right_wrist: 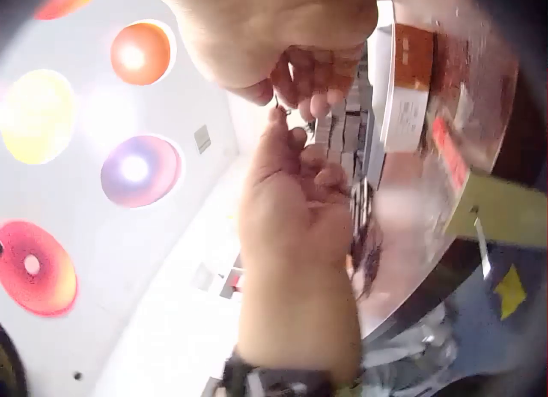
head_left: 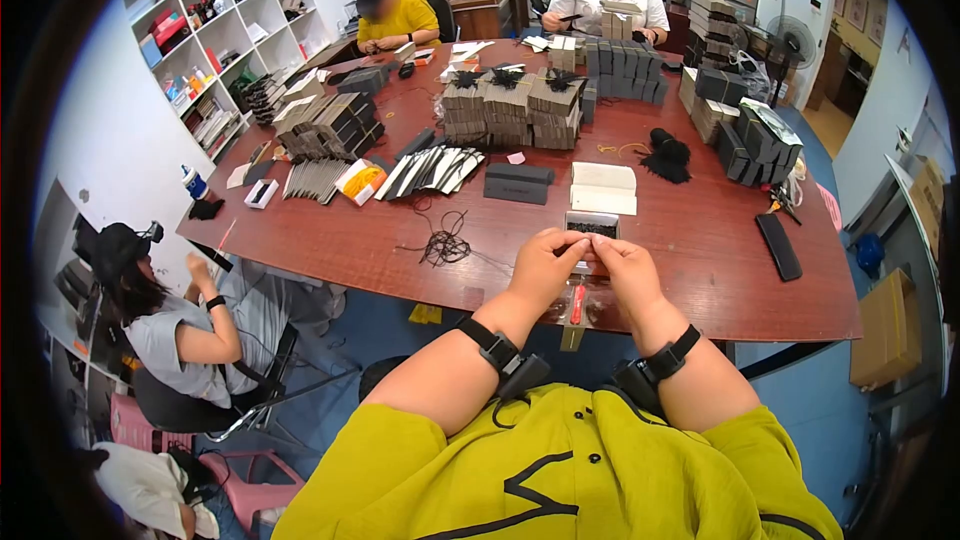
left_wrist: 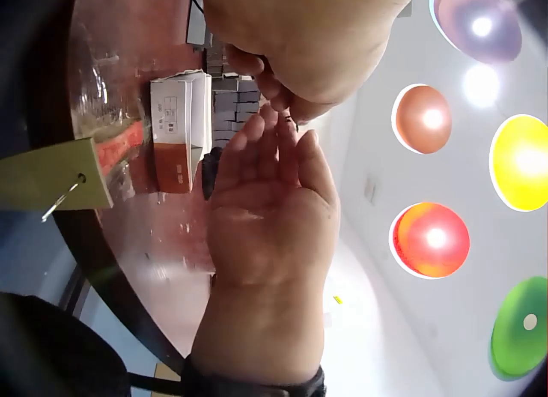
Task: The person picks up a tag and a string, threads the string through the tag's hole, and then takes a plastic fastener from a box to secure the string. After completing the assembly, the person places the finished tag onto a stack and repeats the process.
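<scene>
My left hand (head_left: 545, 265) and right hand (head_left: 628, 268) meet fingertip to fingertip over the table's near edge. Between them is a tiny dark piece (right_wrist: 277, 105), pinched by thumb and fingers; its shape is too small to tell. In the left wrist view the left hand (left_wrist: 308, 37) is at the top and the right hand (left_wrist: 272, 213) below, its palm facing the camera. Just beyond the fingers sits an open box (head_left: 593, 221) of small black pieces, partly hidden by the hands. In the left wrist view its white and orange side (left_wrist: 174, 136) shows.
A red tool (head_left: 578, 302) in clear plastic lies below the hands. Beyond the box are a cream booklet (head_left: 603, 187) and dark case (head_left: 518, 183); black cords (head_left: 443, 242) lie left, a black phone-like object (head_left: 778, 246) right. Stacks line the back; several people sit around.
</scene>
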The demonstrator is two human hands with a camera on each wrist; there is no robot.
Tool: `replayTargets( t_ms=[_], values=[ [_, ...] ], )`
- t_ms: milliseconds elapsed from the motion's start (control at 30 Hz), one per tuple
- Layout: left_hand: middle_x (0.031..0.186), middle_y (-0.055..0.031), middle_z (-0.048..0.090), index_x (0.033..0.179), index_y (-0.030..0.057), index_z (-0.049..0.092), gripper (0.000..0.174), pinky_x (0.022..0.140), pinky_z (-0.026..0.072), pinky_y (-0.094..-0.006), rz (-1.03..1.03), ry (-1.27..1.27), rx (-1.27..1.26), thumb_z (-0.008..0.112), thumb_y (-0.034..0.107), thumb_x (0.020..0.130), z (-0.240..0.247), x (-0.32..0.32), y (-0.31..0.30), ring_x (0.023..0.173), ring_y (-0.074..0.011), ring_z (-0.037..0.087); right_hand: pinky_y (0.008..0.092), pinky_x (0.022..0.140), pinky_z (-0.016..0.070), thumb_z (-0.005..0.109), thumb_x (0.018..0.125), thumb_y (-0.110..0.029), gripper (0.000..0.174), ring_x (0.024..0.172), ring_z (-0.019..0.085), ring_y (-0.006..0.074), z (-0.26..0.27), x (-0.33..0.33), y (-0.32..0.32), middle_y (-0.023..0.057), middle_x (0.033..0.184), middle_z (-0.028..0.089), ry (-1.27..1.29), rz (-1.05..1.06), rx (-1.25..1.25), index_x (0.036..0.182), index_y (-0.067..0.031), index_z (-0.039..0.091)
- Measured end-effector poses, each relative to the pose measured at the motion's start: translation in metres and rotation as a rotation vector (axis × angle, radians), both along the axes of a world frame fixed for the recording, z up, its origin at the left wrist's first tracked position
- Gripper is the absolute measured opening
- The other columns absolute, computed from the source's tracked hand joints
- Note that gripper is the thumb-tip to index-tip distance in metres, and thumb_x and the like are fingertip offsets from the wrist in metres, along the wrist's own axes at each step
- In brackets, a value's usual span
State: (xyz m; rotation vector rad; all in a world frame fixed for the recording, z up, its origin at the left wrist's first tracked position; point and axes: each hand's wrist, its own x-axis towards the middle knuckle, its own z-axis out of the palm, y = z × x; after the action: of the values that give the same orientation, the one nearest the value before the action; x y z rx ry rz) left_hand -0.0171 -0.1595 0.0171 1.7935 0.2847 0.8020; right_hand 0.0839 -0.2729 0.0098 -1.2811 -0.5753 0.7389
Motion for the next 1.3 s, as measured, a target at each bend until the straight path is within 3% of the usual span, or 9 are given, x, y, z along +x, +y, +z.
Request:
replayTargets(
  t_ms=[67,167,400,500,600,800,967,1167,1300],
  values=[
    [0.081,-0.0056,0.062,0.090,0.0013,0.067,0.013,0.068,0.0445,-0.0265,0.024,0.036,0.125,0.063,0.011,0.082,0.002,-0.003,-0.002,0.075,-0.0140,0.057,0.0223,0.070,0.0444,0.061,0.087,-0.020,0.019,0.075,0.057,0.0098,0.004,-0.007,0.002,0.0014,0.086,0.064,0.144,0.013,0.089,0.097,-0.0045,0.066],
    [0.080,-0.0051,0.061,0.089,0.0007,0.066,0.014,0.067,0.0437,-0.0264,0.031,0.013,0.072,0.064,0.013,0.083,0.003,-0.004,-0.007,0.074,-0.0133,0.056,0.0231,0.074,0.0444,0.062,0.087,-0.020,0.019,0.080,0.057,0.0094,0.005,-0.007,0.003,0.0019,0.090,0.064,0.315,-0.020,0.102,0.098,-0.0044,0.065],
    [0.075,-0.0034,0.062,0.088,0.0006,0.066,0.015,0.062,0.0430,-0.0240,0.037,0.129,0.013,0.064,0.015,0.084,-0.011,-0.001,0.000,0.068,-0.0096,0.054,0.0243,0.074,0.0458,0.058,0.089,-0.016,0.012,0.081,0.058,0.0099,0.000,-0.009,0.008,0.0039,0.092,0.064,0.214,-0.028,0.123,0.089,-0.0047,0.063],
    [0.072,-0.0025,0.061,0.087,0.0000,0.065,0.017,0.061,0.0428,-0.0231,0.015,0.162,0.054,0.064,0.016,0.084,-0.004,-0.008,0.000,0.067,-0.0079,0.052,0.0238,0.071,0.0465,0.054,0.091,-0.014,0.012,0.075,0.058,0.0102,-0.004,-0.007,0.010,0.0046,0.085,0.063,0.084,-0.037,0.147,0.088,-0.0038,0.058],
    [0.073,-0.0085,0.061,0.086,0.0012,0.064,0.018,0.065,0.0447,-0.0278,-0.065,0.273,0.072,0.063,0.019,0.082,0.006,-0.022,0.010,0.068,-0.0148,0.057,0.0238,0.067,0.0471,0.050,0.093,-0.014,0.012,0.068,0.056,0.0107,-0.003,0.003,0.008,0.0042,0.077,0.059,0.068,-0.107,0.107,0.088,-0.0035,0.053],
    [0.073,0.0027,0.058,0.085,0.0006,0.064,0.013,0.064,0.0412,-0.0218,0.029,0.205,-0.104,0.062,0.014,0.084,0.003,-0.075,0.090,0.068,-0.0066,0.050,0.0255,0.067,0.0478,0.049,0.094,-0.014,0.011,0.067,0.055,0.0118,-0.003,0.050,-0.018,0.0027,0.073,0.055,0.054,-0.254,0.312,0.088,-0.0045,0.051],
    [0.072,0.0046,0.055,0.087,0.0008,0.065,0.013,0.062,0.0381,-0.0193,0.084,0.209,-0.208,0.062,0.013,0.085,-0.005,-0.084,0.106,0.067,-0.0041,0.046,0.0250,0.069,0.0477,0.051,0.093,-0.015,0.012,0.068,0.054,0.0108,-0.017,0.054,-0.015,0.0020,0.074,0.055,0.116,-0.209,0.233,0.087,-0.0047,0.053],
    [0.071,0.0038,0.054,0.089,0.0004,0.066,0.013,0.059,0.0371,-0.0178,0.150,0.125,-0.246,0.062,0.012,0.085,0.010,-0.084,0.103,0.065,-0.0042,0.046,0.0244,0.070,0.0486,0.052,0.093,-0.018,0.014,0.076,0.057,0.0115,-0.017,0.046,-0.013,0.0050,0.086,0.059,0.065,-0.256,0.081,0.087,-0.0046,0.053],
    [0.073,0.0028,0.056,0.089,0.0000,0.066,0.013,0.060,0.0381,-0.0189,0.182,0.122,-0.289,0.062,0.012,0.085,0.042,-0.094,0.088,0.068,-0.0050,0.049,0.0266,0.071,0.0510,0.047,0.095,-0.019,0.015,0.086,0.060,0.0171,-0.002,0.031,-0.016,0.0116,0.101,0.061,0.334,-0.100,0.274,0.091,-0.0055,0.053]
  ],
)
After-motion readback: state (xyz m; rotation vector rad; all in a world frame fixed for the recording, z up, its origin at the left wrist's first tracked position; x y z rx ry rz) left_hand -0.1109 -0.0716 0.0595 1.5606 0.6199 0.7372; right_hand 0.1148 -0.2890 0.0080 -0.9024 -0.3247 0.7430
